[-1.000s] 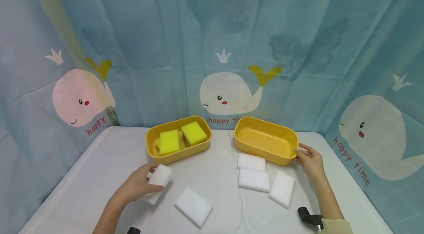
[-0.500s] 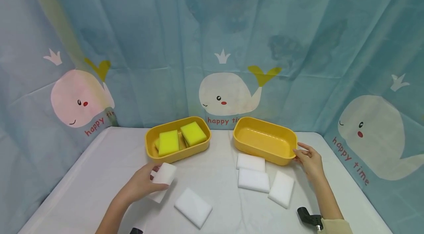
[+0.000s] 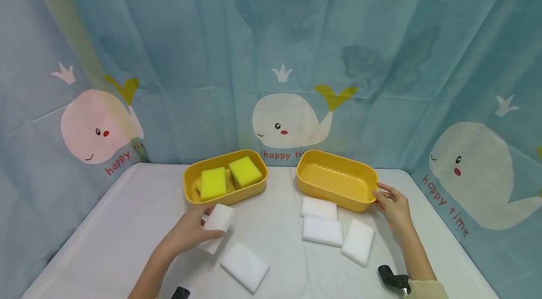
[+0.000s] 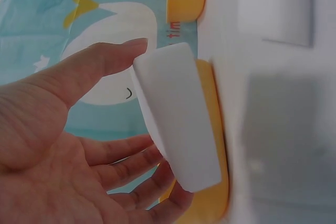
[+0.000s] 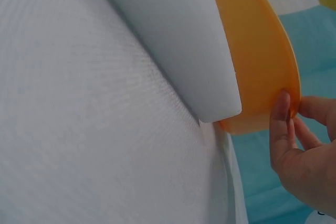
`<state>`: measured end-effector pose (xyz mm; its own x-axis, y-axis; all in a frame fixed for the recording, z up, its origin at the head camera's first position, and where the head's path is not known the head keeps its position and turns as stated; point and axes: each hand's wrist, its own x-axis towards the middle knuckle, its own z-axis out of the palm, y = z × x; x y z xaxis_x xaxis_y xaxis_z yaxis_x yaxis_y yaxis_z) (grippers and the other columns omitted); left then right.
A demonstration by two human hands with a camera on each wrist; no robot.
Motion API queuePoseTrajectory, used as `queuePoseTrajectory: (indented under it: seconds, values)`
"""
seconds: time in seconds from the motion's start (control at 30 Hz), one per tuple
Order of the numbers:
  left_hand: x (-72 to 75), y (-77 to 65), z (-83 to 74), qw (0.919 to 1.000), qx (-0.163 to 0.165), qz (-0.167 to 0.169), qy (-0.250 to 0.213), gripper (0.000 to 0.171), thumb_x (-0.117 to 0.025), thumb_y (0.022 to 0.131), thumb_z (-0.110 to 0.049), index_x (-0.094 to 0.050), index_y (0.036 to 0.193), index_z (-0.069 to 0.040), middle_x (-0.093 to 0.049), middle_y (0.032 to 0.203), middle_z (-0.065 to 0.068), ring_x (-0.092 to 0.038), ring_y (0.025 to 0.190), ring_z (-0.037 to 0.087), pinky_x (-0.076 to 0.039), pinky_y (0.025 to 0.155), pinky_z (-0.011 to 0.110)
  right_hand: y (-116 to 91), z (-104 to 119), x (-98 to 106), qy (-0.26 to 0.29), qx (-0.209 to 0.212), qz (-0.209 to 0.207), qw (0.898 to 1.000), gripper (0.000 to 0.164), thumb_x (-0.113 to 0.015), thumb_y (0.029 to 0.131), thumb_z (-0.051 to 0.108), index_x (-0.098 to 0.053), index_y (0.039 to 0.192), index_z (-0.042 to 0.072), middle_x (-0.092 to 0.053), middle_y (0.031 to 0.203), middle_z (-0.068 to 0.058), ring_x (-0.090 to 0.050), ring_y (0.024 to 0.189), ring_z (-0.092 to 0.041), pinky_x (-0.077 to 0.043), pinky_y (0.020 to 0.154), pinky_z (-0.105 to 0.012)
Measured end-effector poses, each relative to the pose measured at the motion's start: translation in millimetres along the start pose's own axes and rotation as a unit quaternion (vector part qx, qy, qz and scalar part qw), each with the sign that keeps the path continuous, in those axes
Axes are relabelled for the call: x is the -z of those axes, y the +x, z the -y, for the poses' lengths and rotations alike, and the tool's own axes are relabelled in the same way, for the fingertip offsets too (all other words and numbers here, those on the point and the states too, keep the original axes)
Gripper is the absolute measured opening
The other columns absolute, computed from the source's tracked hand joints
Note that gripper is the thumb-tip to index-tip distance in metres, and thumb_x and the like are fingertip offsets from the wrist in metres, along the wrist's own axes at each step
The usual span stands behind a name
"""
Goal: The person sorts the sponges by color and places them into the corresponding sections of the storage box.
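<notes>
My left hand (image 3: 188,232) grips a white sponge block (image 3: 220,218) above the table, in front of the left yellow bin. Thumb and fingertips hold opposite ends of this sponge (image 4: 176,119) in the left wrist view. In the left yellow bin (image 3: 232,198) lie several yellow sponges (image 3: 213,184). At the right, my right hand (image 3: 394,207) pinches the near right end of the other yellow bin (image 3: 338,179), which has nothing in it. The right wrist view shows the thumb against the outside of the bin wall (image 5: 257,51).
One white sponge (image 3: 244,267) lies at front centre. Three more, a white sponge (image 3: 318,208) against the right bin, a white sponge (image 3: 322,230) and a tilted white sponge (image 3: 357,242), lie before that bin. A blue curtain (image 3: 262,31) hangs behind the white-covered table (image 3: 106,228).
My left hand has moved right and slightly away from me with the white sponge. The right hand keeps its hold on the right bin, and the head view has shifted slightly.
</notes>
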<state>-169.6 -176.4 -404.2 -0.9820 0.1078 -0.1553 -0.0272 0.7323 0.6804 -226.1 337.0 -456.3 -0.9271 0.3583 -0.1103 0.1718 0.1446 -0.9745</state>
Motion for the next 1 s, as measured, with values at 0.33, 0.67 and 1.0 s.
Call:
queuePoseTrajectory:
  seconds: [0.33, 0.67, 1.0]
  values:
    - [-6.5, 5.5, -10.6, 0.9999, -0.009, -0.004, -0.012, 0.082, -0.092, 0.083, -0.029, -0.053, 0.147, 0.005, -0.062, 0.136, 0.018, -0.060, 0.108, 0.029, -0.059, 0.092, 0.047, -1.0, 0.7, -0.4, 0.004, -0.001, 0.000, 1.000, 0.058, -0.061, 0.108, 0.012, -0.039, 0.158, -0.005, -0.060, 0.094, 0.009, -0.063, 0.076, -0.001, -0.060, 0.078, -0.016]
    - [-11.4, 10.7, -24.2, 0.9988, -0.046, -0.010, -0.016, 0.075, -0.092, 0.083, -0.026, -0.056, 0.141, 0.006, -0.063, 0.135, 0.018, -0.062, 0.111, 0.031, -0.057, 0.097, 0.051, -1.9, 0.1, 0.1, 0.005, 0.002, 0.003, 1.000, 0.057, -0.060, 0.108, 0.012, -0.038, 0.158, -0.005, -0.060, 0.093, 0.010, -0.063, 0.077, -0.001, -0.059, 0.077, -0.015]
    - [-17.9, 19.2, -42.0, 0.9980, -0.052, -0.012, -0.034, 0.073, -0.091, 0.084, -0.024, -0.056, 0.140, 0.005, -0.064, 0.128, 0.014, -0.061, 0.107, 0.028, -0.059, 0.093, 0.047, -1.3, -0.2, 0.8, 0.004, 0.005, 0.003, 1.000, 0.056, -0.060, 0.108, 0.012, -0.040, 0.157, -0.005, -0.060, 0.094, 0.008, -0.064, 0.078, 0.000, -0.059, 0.077, -0.016]
